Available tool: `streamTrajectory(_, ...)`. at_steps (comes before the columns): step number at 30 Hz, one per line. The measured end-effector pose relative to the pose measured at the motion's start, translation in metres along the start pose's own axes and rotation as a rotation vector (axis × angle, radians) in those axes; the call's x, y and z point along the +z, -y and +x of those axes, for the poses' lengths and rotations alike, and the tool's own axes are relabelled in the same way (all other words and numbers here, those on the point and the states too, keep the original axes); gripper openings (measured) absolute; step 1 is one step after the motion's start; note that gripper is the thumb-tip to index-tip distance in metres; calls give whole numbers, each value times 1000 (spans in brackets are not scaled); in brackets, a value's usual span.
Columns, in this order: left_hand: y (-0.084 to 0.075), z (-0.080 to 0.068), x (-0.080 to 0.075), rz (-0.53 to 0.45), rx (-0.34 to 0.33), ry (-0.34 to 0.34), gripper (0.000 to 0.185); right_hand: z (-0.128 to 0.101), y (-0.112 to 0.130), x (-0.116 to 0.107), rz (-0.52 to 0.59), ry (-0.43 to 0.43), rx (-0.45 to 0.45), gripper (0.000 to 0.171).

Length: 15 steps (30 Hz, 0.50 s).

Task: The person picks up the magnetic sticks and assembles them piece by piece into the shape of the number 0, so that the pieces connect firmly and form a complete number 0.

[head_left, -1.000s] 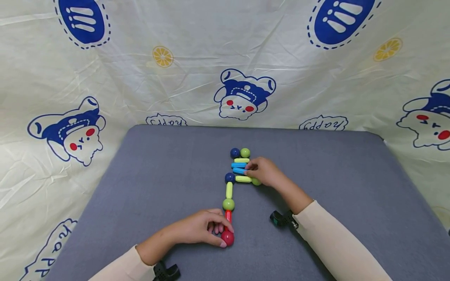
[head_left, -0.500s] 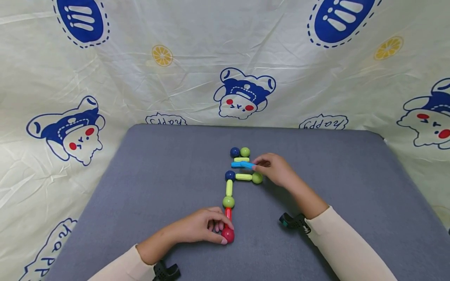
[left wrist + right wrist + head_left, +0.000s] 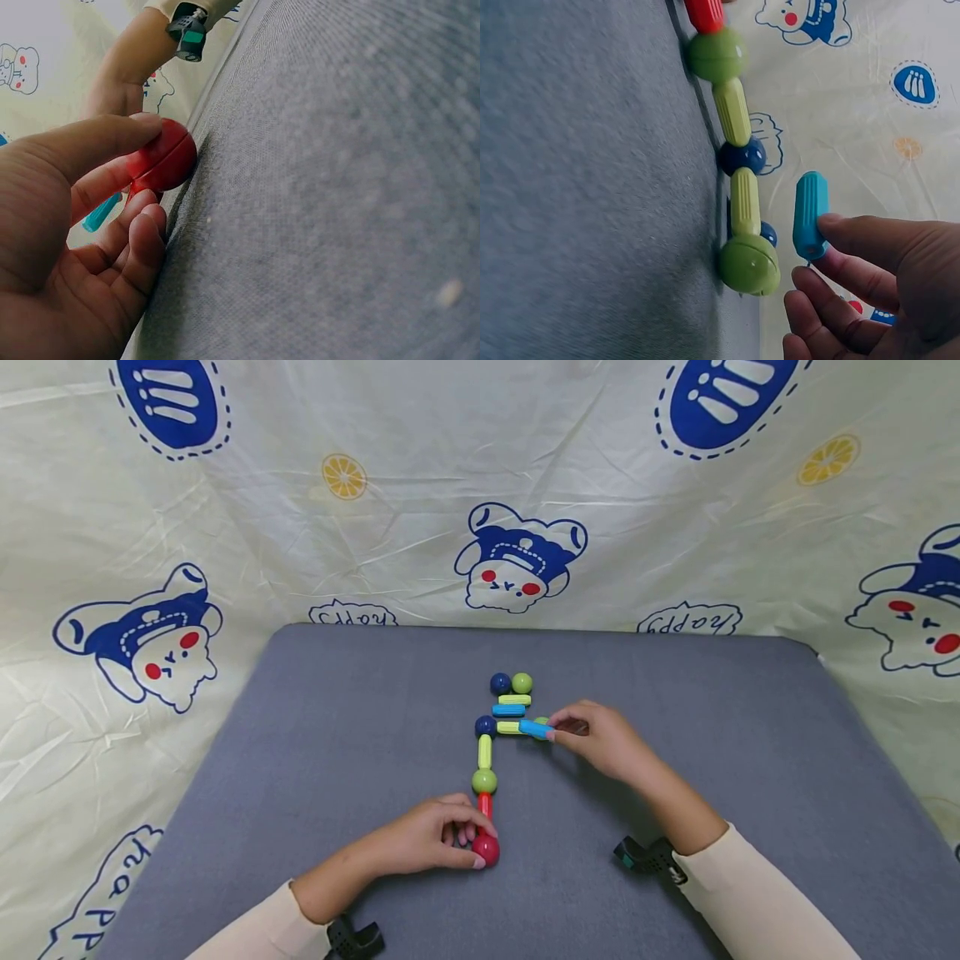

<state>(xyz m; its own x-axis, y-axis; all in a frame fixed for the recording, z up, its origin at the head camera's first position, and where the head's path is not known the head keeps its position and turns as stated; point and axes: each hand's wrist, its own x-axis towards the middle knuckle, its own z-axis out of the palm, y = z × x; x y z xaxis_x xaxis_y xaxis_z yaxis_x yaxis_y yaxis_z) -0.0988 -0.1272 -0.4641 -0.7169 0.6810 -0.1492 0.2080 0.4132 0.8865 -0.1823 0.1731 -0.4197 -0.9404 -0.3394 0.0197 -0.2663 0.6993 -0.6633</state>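
Observation:
My left hand (image 3: 427, 839) pinches a red ball (image 3: 486, 851) at the near end of a chain of magnetic sticks and balls. From it run a red stick (image 3: 484, 806), a green ball (image 3: 484, 781), a yellow-green stick (image 3: 484, 752) and a dark blue ball (image 3: 485, 727). There the chain bends right through a second yellow-green stick (image 3: 745, 199) to an end green ball (image 3: 750, 266). My right hand (image 3: 603, 742) pinches a light blue stick (image 3: 535, 729) between thumb and finger. In the head view that stick overlaps the end ball; the right wrist view shows them apart.
Beyond the chain on the grey table (image 3: 337, 710) lie a blue stick (image 3: 509, 710), a yellow-green stick (image 3: 514, 699), a dark blue ball (image 3: 500, 683) and a green ball (image 3: 522, 682). A printed cloth (image 3: 405, 543) hangs behind the table.
My right hand has lifted the light blue stick from among the loose pieces and brought it right, over the chain's end. My left hand and the chain have slid slightly away from me.

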Motion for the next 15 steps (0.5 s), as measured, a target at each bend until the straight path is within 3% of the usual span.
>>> streamTrajectory(6, 1, 0, 0, 4, 7, -35, 31, -14, 6, 4, -2, 48, 1, 16)
streamTrajectory(15, 4, 1, -1, -17, 12, -32, 31, -38, 12, 19, 21, 166, 17, 11)
